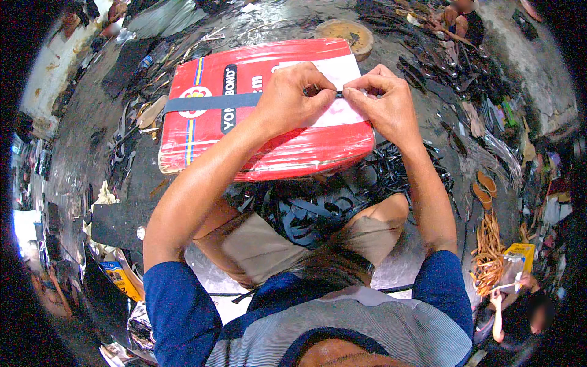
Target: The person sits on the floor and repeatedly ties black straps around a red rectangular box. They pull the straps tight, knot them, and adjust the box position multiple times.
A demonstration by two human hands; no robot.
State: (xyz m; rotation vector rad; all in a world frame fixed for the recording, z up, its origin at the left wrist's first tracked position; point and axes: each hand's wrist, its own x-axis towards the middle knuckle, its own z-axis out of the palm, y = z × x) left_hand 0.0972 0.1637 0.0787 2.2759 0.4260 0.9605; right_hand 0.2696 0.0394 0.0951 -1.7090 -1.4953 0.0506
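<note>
A red box point(263, 156) in clear wrap lies flat in front of my crossed legs. Across its top runs a dark grey strap point(211, 103), which goes under my left hand point(296, 95). My left thumb and index finger are pinched at the strap's far part, above a white and pink patch point(348, 115) on the box. Close beside it, my right hand point(388, 101) pinches the same dark strip from the other side. The fingertips of both hands nearly meet, and they cover most of the small dark piece between them.
Dark strips point(312, 211) lie heaped between the box and my legs. Beyond the box stands a round tan basin point(345, 37). Brown strips point(488, 244) and a yellow box point(520, 254) are at right, near another person point(520, 318). Black scraps point(440, 55) litter the floor.
</note>
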